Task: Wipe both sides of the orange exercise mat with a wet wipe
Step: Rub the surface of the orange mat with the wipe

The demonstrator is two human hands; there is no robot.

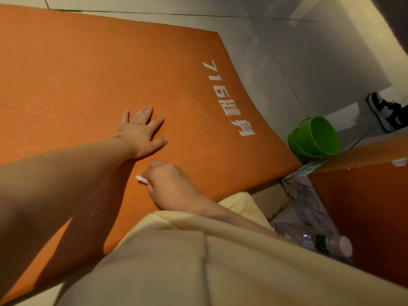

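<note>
The orange exercise mat (88, 69) lies flat on the tiled floor and fills most of the view, with white printed characters near its right end. My left hand (141, 131) rests flat on the mat, fingers spread and straight. Just below it, my right hand (170, 184) is curled into a fist on the mat. It grips a crumpled white wet wipe (141, 179), of which only a small end sticks out at the left of the fist.
A green plastic bucket (314, 138) lies tipped beside the mat's right edge. A clear water bottle (320, 241) lies at the lower right next to an orange surface (364, 206). A black-and-white shoe (386, 111) stands at the far right. Pale floor tiles (287, 51) surround the mat.
</note>
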